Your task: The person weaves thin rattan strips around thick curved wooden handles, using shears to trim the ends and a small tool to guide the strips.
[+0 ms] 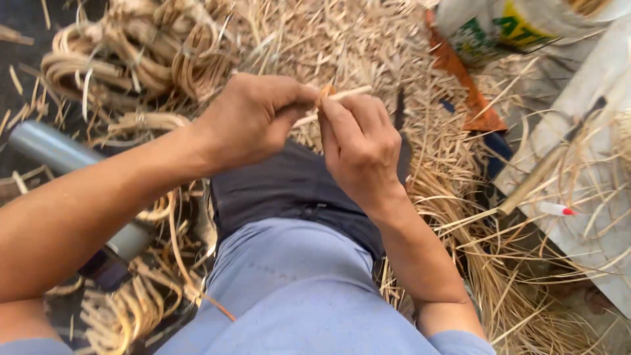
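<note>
While your knee under the dark cloth [289, 187] sits mid-frame, the cane coils [141, 56] and a grey tube [56, 150] lie to its left. Just above it, your left hand [246, 125] pinches the pale cane strip [342, 95] and your right hand [361, 148] grips its tip. The strip's long axis runs left to right, up toward the white sack [499, 26], both hands equally near.

Coiled cane bundles [141, 56] and a grey tube [62, 154] crowd the left; loose straw [499, 289] and a white sack [519, 26] crowd the right.
</note>
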